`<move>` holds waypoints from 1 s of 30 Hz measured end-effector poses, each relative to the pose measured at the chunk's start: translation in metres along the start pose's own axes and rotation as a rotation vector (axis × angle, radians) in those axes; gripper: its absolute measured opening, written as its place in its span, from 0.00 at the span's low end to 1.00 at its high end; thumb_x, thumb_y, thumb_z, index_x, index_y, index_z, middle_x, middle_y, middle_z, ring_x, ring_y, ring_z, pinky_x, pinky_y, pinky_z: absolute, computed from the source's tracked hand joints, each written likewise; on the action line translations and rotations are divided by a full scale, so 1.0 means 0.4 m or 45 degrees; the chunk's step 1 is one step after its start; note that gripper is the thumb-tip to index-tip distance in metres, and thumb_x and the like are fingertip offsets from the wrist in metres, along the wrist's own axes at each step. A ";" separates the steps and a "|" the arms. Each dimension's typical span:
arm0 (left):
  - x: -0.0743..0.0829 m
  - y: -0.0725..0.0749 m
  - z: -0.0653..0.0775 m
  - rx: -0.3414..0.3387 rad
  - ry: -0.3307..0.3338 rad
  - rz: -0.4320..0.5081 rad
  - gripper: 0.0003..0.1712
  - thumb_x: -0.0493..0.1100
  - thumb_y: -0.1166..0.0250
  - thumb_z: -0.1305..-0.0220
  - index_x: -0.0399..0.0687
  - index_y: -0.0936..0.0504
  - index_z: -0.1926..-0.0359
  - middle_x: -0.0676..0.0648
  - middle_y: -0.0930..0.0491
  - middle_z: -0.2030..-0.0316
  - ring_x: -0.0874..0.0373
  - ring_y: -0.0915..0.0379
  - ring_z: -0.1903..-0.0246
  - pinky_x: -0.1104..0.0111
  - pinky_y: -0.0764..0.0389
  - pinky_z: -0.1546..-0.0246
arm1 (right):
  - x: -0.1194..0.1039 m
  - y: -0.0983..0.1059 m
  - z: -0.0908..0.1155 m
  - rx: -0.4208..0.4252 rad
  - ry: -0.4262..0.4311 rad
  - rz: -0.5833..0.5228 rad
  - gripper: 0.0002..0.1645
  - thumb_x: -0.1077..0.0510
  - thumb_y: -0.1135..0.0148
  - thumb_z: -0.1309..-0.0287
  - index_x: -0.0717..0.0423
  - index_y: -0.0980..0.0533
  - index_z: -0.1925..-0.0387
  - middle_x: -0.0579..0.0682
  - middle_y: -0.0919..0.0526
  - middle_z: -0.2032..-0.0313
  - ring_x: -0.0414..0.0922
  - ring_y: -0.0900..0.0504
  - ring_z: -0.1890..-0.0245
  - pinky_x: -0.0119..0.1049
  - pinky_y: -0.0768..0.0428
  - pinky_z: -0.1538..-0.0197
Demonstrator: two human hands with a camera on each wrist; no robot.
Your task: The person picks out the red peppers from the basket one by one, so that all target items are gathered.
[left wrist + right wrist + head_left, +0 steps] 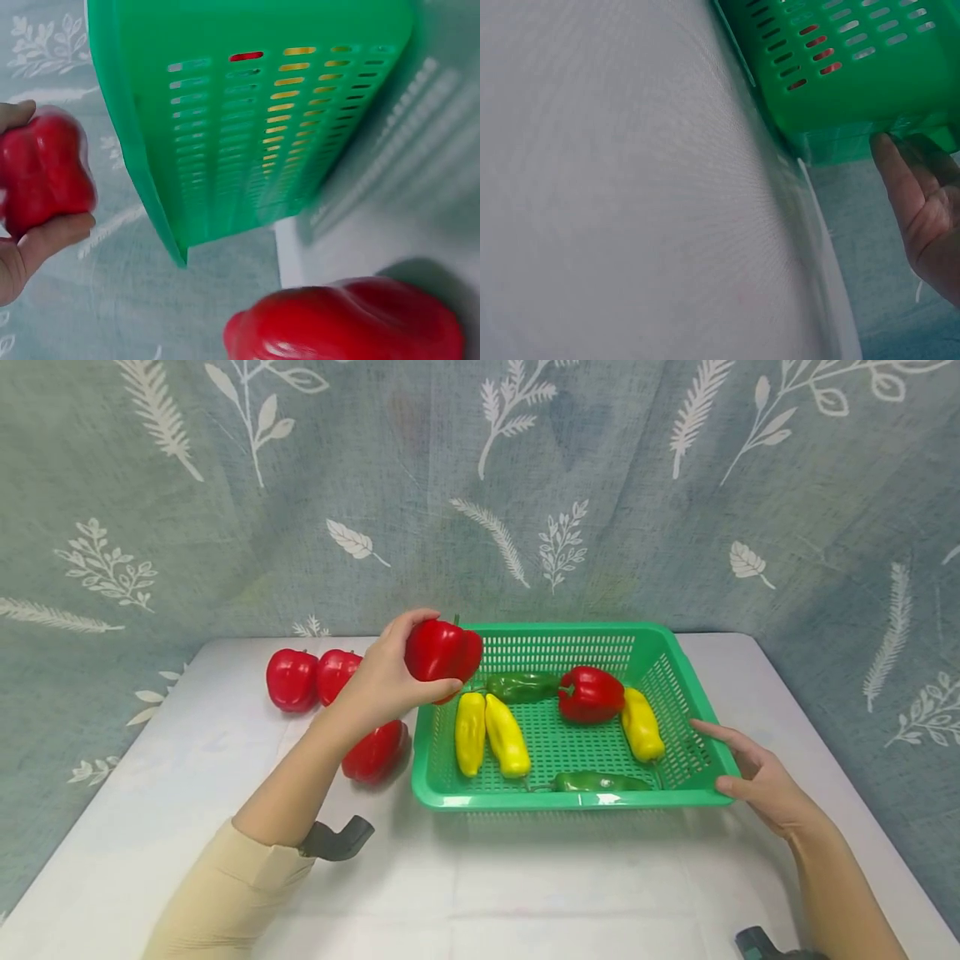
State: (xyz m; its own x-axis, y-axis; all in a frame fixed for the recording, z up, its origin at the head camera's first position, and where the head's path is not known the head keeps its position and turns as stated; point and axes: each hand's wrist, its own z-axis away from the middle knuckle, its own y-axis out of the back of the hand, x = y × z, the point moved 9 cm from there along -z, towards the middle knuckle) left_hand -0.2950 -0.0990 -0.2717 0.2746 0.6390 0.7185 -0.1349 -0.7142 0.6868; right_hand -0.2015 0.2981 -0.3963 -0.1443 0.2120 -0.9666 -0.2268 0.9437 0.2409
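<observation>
My left hand [393,664] grips a red bell pepper [442,652], thumb below and fingers over its top, above the left rim of a green plastic basket [495,802]. The left wrist view shows the same held pepper [49,169] beside the basket's wall [150,150]. At the basket's right end, my right hand [768,785] holds the rim, with a finger reaching over it and the thumb near the front corner. In the basket lie a red bell pepper [591,695], yellow peppers [507,737] and green peppers [523,687].
Left of the basket, more red bell peppers lie on the white-covered table [525,885]: one at the far left [292,681], one beside it [335,672], partly behind my left hand, and one nearer [375,753]. A grey-green leaf-patterned cloth [420,510] hangs behind the table.
</observation>
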 end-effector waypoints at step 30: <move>-0.236 0.129 0.182 0.235 0.198 -0.077 0.53 0.51 0.28 0.49 0.54 0.48 0.28 0.37 0.40 0.36 0.36 0.40 0.40 0.42 0.23 0.57 | 0.012 0.004 0.003 -0.007 -0.003 -0.007 0.36 0.59 0.41 0.39 0.49 0.41 0.30 0.32 0.42 0.34 0.30 0.45 0.37 0.16 0.35 0.47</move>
State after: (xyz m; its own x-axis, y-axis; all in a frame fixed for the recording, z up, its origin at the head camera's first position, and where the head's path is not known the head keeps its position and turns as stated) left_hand -0.2587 -0.2170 -0.3119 0.1255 0.7084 0.6946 0.0572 -0.7041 0.7078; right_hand -0.2014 0.3007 -0.4008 -0.1409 0.2077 -0.9680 -0.2326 0.9434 0.2363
